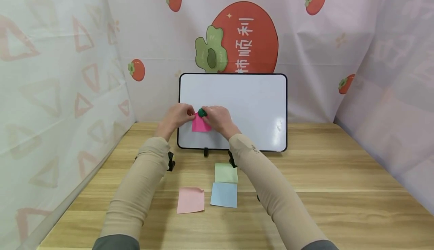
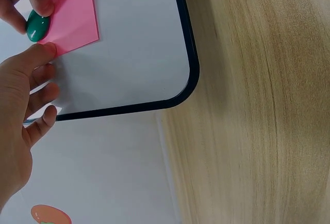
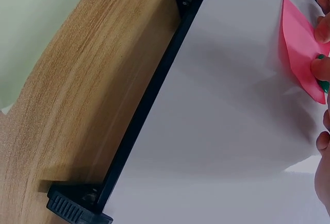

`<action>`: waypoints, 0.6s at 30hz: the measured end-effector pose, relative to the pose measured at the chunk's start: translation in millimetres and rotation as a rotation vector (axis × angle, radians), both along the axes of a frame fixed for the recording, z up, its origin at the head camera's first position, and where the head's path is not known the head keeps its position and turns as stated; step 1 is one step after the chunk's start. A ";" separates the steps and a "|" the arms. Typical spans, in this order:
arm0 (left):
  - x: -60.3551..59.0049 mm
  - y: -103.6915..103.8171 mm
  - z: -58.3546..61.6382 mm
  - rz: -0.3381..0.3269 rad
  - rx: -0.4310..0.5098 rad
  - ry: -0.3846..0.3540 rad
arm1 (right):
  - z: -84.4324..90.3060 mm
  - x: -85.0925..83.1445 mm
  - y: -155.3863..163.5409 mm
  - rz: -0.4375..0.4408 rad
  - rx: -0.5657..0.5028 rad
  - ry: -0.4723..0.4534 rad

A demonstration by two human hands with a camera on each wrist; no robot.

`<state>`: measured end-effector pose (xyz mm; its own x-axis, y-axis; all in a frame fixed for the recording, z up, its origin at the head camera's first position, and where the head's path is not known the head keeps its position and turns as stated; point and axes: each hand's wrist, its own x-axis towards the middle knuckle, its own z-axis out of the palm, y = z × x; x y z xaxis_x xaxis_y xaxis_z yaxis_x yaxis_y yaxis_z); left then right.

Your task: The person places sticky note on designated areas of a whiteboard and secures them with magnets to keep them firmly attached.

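Note:
A bright pink sticky note (image 1: 200, 126) lies against the left part of a framed whiteboard (image 1: 251, 106). At its upper left corner, my left hand (image 1: 177, 116) pinches the paper between thumb and finger, its other fingers loosely bent in the left wrist view. My right hand (image 1: 219, 119) grips a glossy green oval magnet (image 2: 37, 26) at the note's top edge. The lower part of the note stands out from the board in the right wrist view. My right fingers partly hide the magnet in the head view.
On the wooden table (image 1: 332, 174) before the board lie a light green note (image 1: 226, 173), a blue note (image 1: 223, 195) and a pale pink note (image 1: 191, 200) with a curled corner. Black feet (image 1: 205, 152) support the board. A printed curtain (image 1: 152, 35) hangs behind it.

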<state>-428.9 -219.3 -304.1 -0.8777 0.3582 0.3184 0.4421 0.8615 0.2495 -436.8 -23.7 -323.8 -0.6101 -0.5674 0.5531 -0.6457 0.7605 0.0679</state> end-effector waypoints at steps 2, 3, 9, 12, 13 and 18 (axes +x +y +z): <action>-0.8 0.0 -1.1 -0.002 0.002 0.002 | -0.5 -0.1 0.2 0.003 -0.009 -0.010; -1.2 0.0 -1.7 -0.002 0.002 0.005 | -0.8 -0.3 0.2 0.004 -0.014 -0.013; -2.1 -0.2 -1.9 -0.002 0.006 0.010 | -1.8 -1.3 0.1 -0.010 -0.016 -0.011; -1.6 -0.3 -1.7 -0.001 0.001 0.012 | -1.8 -0.5 0.5 -0.017 -0.014 -0.019; -1.4 -0.4 -1.8 0.000 -0.001 0.014 | -1.8 0.0 0.7 -0.015 -0.014 -0.025; 0.4 -0.9 -3.3 0.005 -0.005 0.020 | -1.5 3.8 3.7 -0.002 -0.011 -0.040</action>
